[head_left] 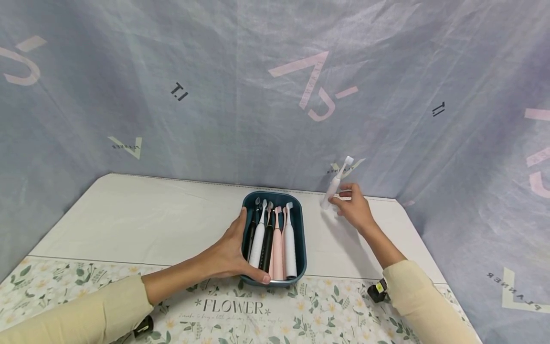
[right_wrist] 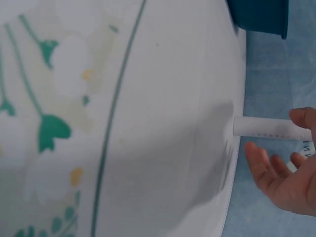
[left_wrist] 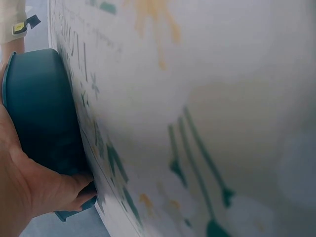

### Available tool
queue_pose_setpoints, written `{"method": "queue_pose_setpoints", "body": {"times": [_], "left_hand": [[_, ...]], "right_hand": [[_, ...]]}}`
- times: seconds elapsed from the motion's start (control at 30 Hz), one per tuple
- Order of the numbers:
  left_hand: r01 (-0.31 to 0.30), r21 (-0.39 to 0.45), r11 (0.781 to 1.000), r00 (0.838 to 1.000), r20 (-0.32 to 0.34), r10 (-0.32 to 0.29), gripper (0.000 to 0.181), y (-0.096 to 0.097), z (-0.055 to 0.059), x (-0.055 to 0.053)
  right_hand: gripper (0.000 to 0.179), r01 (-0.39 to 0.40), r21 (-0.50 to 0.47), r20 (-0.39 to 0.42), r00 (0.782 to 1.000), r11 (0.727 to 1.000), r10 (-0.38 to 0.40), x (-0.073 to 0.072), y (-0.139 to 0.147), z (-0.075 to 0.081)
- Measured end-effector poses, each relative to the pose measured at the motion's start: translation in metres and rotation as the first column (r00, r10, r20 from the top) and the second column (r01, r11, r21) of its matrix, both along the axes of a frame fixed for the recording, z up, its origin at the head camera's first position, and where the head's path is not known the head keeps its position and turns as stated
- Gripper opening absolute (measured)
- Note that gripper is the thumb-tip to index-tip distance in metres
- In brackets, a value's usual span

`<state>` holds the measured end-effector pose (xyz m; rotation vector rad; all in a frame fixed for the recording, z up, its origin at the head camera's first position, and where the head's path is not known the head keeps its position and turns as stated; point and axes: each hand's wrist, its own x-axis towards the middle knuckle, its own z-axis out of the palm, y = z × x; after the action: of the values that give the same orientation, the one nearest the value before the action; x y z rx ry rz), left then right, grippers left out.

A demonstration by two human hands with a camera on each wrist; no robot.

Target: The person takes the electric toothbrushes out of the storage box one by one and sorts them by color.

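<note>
A dark teal tray (head_left: 303, 239) holds several electric toothbrushes (head_left: 277, 248) in black, white and pink, lying side by side with their heads toward the back. My left hand (head_left: 232, 251) grips the tray's left side, thumb over the front rim; in the left wrist view that hand (left_wrist: 42, 192) wraps the tray wall (left_wrist: 39, 98). To the tray's right, a white electric toothbrush (head_left: 333, 186) stands upright near the table's back edge. Beside it is my right hand (head_left: 355, 208), fingers loosely bent. In the right wrist view, one fingertip overlaps the handle (right_wrist: 266, 127); the other fingers are apart from it.
The white table (head_left: 150, 220) is covered in front by a floral cloth (head_left: 326, 310) printed with "FLOWER". Grey-blue curtains (head_left: 215, 119) hang close behind the table and at both sides. A black wrist strap (head_left: 378, 290) shows at my right sleeve.
</note>
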<state>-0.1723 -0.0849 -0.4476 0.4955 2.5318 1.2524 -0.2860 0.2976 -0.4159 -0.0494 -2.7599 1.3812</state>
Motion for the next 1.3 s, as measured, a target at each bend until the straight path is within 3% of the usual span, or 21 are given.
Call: {"method": "queue_pose_setpoints", "body": {"times": [0.43,0.93,1.3], "left_hand": [[0.003,-0.001,1.000,1.000,-0.001,-0.003,0.181,-0.001,-0.001,0.000],[0.005,-0.002,1.000,1.000,-0.007,-0.005,0.181,0.000,0.002,0.000],[0.012,0.011,1.000,1.000,-0.005,-0.012,0.181,-0.001,-0.001,0.000]], "right_hand": [[0.058,-0.053,0.051,0.091,0.995,0.997,0.048,0.017,-0.007,-0.005],[0.048,-0.177,-0.023,0.071,0.981,0.984,0.178,0.031,-0.033,-0.002],[0.038,-0.221,-0.090,0.038,0.974,0.971,0.225,0.039,-0.057,-0.008]]}}
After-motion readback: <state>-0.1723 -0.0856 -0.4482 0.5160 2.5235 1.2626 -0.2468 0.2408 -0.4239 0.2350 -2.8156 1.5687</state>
